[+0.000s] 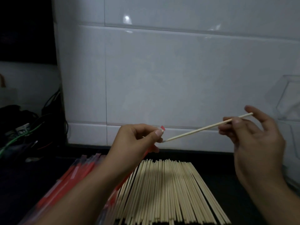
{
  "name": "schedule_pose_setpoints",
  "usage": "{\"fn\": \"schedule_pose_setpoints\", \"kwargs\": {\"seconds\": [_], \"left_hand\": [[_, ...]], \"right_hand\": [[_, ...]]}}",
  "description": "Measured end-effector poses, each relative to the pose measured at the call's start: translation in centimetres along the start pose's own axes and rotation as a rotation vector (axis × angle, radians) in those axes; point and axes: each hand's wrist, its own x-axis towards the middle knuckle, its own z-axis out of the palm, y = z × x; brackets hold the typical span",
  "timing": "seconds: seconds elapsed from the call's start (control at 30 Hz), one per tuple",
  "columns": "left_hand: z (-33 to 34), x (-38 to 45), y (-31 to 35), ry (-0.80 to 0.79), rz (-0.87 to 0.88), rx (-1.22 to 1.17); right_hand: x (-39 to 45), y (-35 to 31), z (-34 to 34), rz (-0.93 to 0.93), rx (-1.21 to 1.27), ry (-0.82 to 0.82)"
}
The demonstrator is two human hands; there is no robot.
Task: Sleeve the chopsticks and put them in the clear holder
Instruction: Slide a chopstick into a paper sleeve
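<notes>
Wall: white tiles [162, 78] — clear holder [289, 101] faint, cut off.
Left hand [138, 138]: pinches red sleeve [162, 127], mostly hidden.
Right hand [253, 132]: pinches chopstick [194, 131].

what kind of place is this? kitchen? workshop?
Likely a kitchen or restaurant prep counter, dimly lit. Cues: glossy white wall tiles behind a dark counter, bulk loose chopsticks beside red sleeves, and a clear holder at right.
</notes>
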Motion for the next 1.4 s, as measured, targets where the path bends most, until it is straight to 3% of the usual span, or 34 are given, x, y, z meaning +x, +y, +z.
{"fn": "schedule_pose_setpoints", "kwargs": {"seconds": [0.13,0.33,1.0,1.27,1.4], "left_hand": [[0.4,-0.2,-0.1,-0.040,-0.023,0.022],[0.4,-0.3,-0.1,-0.050,-0.043,0.053],[1.1,-0.5,-0.4,-0.096,-0.028,0.175],[1.4,-0.3,-0.8,-0.129,-0.041,0.210],[1.5,-0.4,-0.9,-0.153,-0.040,0.201]], "right_hand": [[0.7,-0.4,-0.7,0.136,0.092,0.074],[1.2,-0.7,-0.9,0.169,0.144,0.122],[1.2,-0.2,-1.0,0.085,0.068,0.037],[0.7,-0.3,-0.9,0.048,-0.050,-0.097],[-0.2,-0.3,-0.3,0.114,-0.174,-0.309]]}}
